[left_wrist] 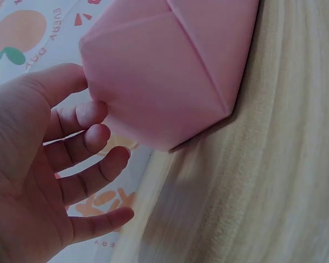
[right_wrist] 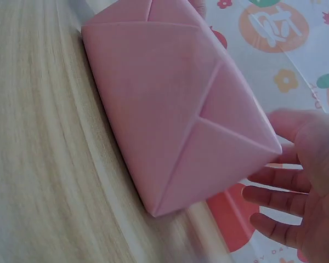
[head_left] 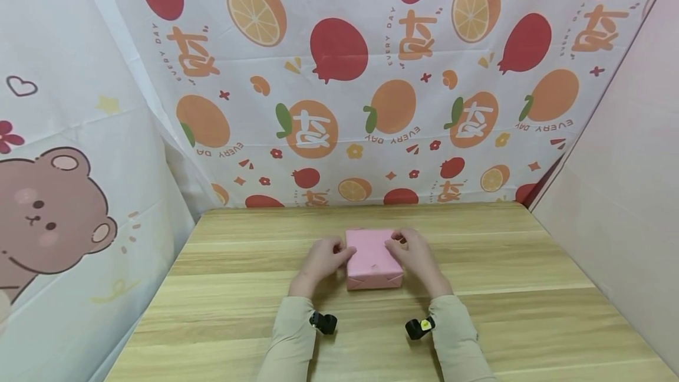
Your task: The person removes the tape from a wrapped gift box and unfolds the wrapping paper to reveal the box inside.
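A small box wrapped in pink paper [head_left: 373, 255] lies flat on the wooden table. Folded flaps of paper cross its near end, and a small mark shows on top. At its left side is my left hand [head_left: 325, 261], thumb on the top edge; in the left wrist view the fingers [left_wrist: 82, 183] are spread and loosely bent, with thumb and forefinger touching the box by a corner. My right hand [head_left: 416, 257] is at the right side, thumb at the top edge. Its other fingers [right_wrist: 279, 200] hang loosely apart in the right wrist view; the forefinger's tip is hidden behind the box.
The wooden table [head_left: 228, 305] runs back to a fruit-print cloth [head_left: 339, 134]. On the left hangs a white cloth with a bear [head_left: 58, 211], and a plain pale wall [head_left: 626, 164] stands on the right. Each wrist bears a black camera [head_left: 323, 323].
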The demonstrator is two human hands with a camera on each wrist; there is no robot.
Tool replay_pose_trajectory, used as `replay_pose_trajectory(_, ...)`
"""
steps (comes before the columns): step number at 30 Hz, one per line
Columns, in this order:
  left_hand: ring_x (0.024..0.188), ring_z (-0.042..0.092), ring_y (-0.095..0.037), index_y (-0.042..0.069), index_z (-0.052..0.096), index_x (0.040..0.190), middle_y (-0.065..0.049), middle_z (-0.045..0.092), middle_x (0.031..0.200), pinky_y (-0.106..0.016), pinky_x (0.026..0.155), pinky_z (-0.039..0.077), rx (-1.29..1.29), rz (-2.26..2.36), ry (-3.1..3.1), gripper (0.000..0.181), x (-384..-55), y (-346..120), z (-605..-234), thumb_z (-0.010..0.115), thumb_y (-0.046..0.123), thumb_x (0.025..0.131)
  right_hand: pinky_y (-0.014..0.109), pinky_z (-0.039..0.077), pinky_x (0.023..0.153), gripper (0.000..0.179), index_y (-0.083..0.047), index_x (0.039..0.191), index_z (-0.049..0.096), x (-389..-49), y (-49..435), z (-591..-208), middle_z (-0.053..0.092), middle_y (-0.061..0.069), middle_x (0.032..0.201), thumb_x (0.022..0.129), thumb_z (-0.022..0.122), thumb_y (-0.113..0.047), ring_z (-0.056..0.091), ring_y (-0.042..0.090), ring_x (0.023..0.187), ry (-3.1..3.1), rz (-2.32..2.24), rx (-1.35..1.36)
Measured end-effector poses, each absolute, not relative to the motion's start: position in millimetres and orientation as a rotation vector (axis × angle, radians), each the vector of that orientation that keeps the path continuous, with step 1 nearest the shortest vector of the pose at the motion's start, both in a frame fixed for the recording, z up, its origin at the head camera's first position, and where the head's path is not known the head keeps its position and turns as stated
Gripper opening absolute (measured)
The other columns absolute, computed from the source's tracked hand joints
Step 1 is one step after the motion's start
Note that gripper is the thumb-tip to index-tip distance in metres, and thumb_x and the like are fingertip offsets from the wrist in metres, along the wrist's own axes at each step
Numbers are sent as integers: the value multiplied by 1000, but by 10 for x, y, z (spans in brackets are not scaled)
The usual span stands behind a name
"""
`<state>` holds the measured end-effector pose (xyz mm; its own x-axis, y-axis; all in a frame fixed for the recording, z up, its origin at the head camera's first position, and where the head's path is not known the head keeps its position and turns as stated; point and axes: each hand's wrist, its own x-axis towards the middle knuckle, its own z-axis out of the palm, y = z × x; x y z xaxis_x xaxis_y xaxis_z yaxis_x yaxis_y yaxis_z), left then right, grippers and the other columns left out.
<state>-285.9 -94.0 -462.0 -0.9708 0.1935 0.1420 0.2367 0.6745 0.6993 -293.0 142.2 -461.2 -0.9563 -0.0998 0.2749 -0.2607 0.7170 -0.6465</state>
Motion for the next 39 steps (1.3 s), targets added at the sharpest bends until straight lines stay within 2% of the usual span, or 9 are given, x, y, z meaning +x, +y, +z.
replay_pose_trajectory(5, 58, 44, -9, 17, 50, 67, 5, 47, 62, -23, 52, 36, -357, -1178, -2818, 34, -2879, -930, -4629, 62, 47, 79, 39, 47, 84, 26, -16, 94, 61, -2916, 1406, -4619, 60, 1, 100, 79, 66, -37, 56, 20, 97, -2680, 985, 316)
replay_pose_trajectory(10, 69, 49, -12, 17, 52, 76, 0, 54, 77, -25, 58, 40, -304, -1220, -2807, 33, -2888, -931, -4632, 65, 47, 76, 37, 47, 81, 13, -19, 81, 58, -2930, 1391, -4643, 57, 0, 95, 80, 66, -30, 54, 18, 92, -2630, 911, 328)
replay_pose_trajectory(15, 85, 53, -18, 19, 54, 90, -2, 55, 97, -29, 70, 45, -271, -1210, -2804, 36, -2879, -927, -4620, 65, 49, 75, 36, 48, 80, 12, -19, 74, 57, -2949, 1377, -4657, 56, -1, 91, 79, 66, -24, 54, 17, 89, -2599, 885, 345)
replay_pose_trajectory(19, 95, 55, -23, 22, 54, 98, -1, 53, 106, -35, 79, 47, -265, -1198, -2789, 37, -2869, -920, -4609, 65, 48, 75, 36, 48, 80, 12, -17, 73, 57, -2953, 1368, -4651, 55, 0, 90, 79, 66, -22, 54, 18, 90, -2590, 906, 326)
replay_pose_trajectory(29, 110, 49, -22, 22, 53, 105, -2, 51, 116, -42, 91, 43, -310, -1121, -2766, 41, -2876, -915, -4609, 65, 48, 76, 37, 46, 78, 10, -12, 73, 57, -2957, 1476, -4633, 53, 6, 91, 79, 63, -18, 52, 21, 87, -2556, 1008, 153)
replay_pose_trajectory(39, 125, 39, -27, 23, 54, 115, -5, 46, 130, -46, 102, 35, -317, -1123, -2767, 47, -2882, -912, -4620, 65, 47, 76, 34, 44, 72, 12, -9, 72, 57, -2957, 1555, -4640, 53, 7, 85, 78, 63, -17, 51, 22, 81, -2580, 971, 150)
